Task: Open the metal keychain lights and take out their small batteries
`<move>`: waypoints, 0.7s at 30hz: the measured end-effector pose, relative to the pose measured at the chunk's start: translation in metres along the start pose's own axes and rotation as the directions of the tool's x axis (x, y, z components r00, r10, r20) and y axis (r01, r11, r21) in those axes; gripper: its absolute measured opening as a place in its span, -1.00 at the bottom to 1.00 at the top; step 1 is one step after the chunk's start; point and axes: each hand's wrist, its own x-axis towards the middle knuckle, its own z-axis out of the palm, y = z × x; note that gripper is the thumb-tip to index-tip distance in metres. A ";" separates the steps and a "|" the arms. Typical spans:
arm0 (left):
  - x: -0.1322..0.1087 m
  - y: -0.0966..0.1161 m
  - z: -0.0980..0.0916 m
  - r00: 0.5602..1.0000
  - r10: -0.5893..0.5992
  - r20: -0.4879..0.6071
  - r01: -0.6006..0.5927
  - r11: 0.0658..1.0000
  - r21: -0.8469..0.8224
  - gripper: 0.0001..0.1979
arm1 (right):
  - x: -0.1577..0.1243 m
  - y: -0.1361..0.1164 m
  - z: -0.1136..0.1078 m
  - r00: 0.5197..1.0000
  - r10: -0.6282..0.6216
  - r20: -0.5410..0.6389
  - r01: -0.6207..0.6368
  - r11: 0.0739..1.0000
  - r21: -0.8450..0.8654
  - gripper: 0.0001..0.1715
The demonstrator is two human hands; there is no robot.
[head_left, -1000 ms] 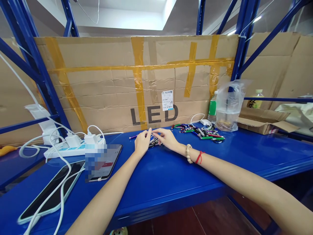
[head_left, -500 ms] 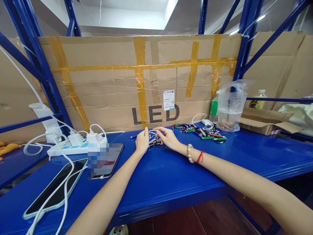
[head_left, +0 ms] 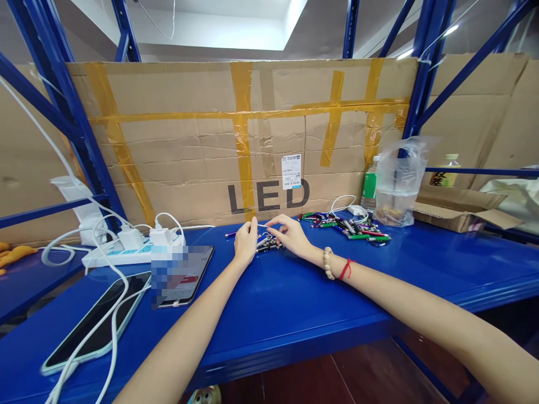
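My left hand (head_left: 246, 242) and my right hand (head_left: 290, 235) meet over the far middle of the blue shelf top (head_left: 295, 303). Both pinch the ends of a thin, light piece (head_left: 261, 225) held between them; I cannot make out what it is. Just below lies a small heap of dark little pen-like parts (head_left: 266, 244). A purple one (head_left: 231, 234) lies to the left of my left hand. A bead bracelet and a red string sit on my right wrist.
A pile of coloured small pens (head_left: 349, 226) lies at the back right, beside a clear plastic bag (head_left: 396, 185) and a green bottle (head_left: 369, 188). On the left are a power strip with chargers (head_left: 126, 249), white cables, a phone (head_left: 182, 278) and a tablet (head_left: 95, 325). Taped cardboard (head_left: 236, 140) closes the back.
My two hands have lifted slightly off the small heap and drawn the thin piece out between their fingertips. The view shifted a little to the left.
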 end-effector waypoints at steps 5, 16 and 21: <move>0.000 0.003 -0.001 1.000 0.004 -0.023 -0.004 1.000 0.016 -0.60 | 0.001 0.004 -0.001 0.998 -0.044 -0.041 0.040 0.993 -0.110 -0.80; 0.001 0.002 -0.003 0.997 0.079 0.022 -0.080 0.994 0.078 -0.56 | 0.000 0.007 -0.001 0.999 -0.005 -0.040 0.001 0.996 -0.090 -0.77; 0.003 -0.002 -0.002 0.998 0.044 0.042 -0.046 0.998 0.046 -0.53 | 0.000 0.008 0.001 0.994 0.110 -0.007 -0.110 0.994 -0.007 -0.66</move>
